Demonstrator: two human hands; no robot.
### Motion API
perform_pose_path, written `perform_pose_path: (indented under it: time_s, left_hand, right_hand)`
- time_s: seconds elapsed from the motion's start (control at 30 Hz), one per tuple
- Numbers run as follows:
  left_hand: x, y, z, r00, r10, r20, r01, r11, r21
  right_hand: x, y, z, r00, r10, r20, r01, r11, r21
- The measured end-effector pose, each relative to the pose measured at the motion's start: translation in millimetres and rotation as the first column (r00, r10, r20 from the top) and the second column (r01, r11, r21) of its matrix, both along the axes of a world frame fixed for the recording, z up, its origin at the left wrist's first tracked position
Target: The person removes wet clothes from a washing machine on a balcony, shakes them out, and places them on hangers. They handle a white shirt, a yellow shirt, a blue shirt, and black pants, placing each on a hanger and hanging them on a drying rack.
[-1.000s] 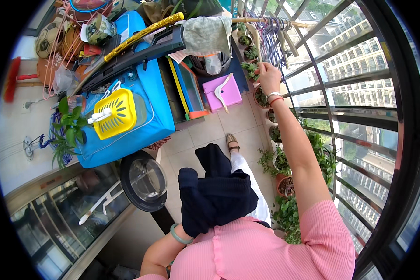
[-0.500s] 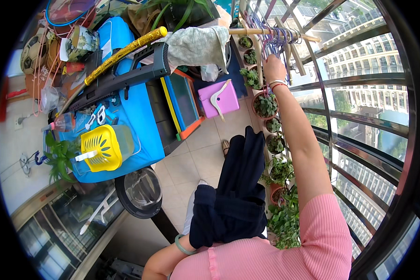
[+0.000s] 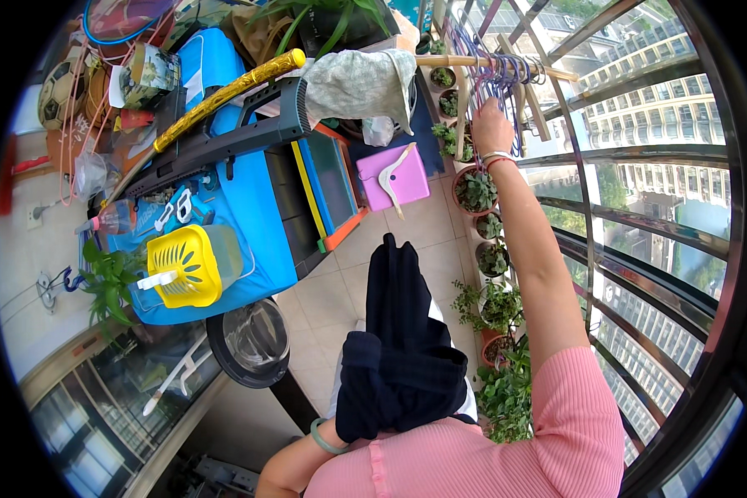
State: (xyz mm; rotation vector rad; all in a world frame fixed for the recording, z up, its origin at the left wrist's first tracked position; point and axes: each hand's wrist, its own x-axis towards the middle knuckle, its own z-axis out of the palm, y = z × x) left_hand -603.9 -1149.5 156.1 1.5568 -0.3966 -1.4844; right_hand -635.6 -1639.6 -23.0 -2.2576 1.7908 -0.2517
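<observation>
A dark navy garment is bunched in front of my body, its long narrow end hanging forward over the floor. My left hand, below a pale green bangle, holds it up from underneath; cloth covers the fingers. With my arm stretched far forward, my right hand is closed around thin purple and blue clothes hangers. These hang in a cluster from a wooden pole. A grey cloth is draped over the same pole, left of the hangers.
A pink-purple box with a pale hanger on it stands on the tiled floor. Potted plants line the right side beneath window bars. At left, a blue-covered surface carries a yellow basket and a black toy-like gun.
The garment's hanging end has swung left and now hangs lower. My right hand stays at the hangers, having shifted only slightly in the picture.
</observation>
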Motion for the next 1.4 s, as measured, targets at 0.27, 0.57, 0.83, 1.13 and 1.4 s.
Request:
perform_pose_path:
  time_s: [0.27, 0.57, 0.83, 1.13, 1.4]
  left_hand:
    - [2, 13, 2, 0.999, 0.038, 0.013, -0.038, 0.999, 0.022]
    - [0, 20, 3, 0.997, 0.08, 0.013, -0.08, 0.996, 0.032]
    - [0, 24, 1, 0.995, 0.095, 0.011, -0.095, 0.995, 0.032]
    - [3, 37, 3, 0.996, 0.086, 0.008, -0.086, 0.996, 0.023]
    - [3, 54, 5, 0.997, 0.076, 0.007, -0.076, 0.997, 0.017]
  right_hand:
    - [-4, -4, -2, 0.993, 0.033, -0.11, -0.032, 0.999, 0.015]
    - [-9, -4, -9, 0.987, 0.053, -0.149, -0.06, 0.997, -0.043]
    - [-10, 7, 1, 0.98, 0.166, -0.11, -0.173, 0.983, -0.054]
    - [14, 29, 4, 0.967, 0.072, 0.246, -0.091, 0.994, 0.067]
    - [16, 38, 5, 0.938, 0.185, 0.294, -0.188, 0.982, -0.019]
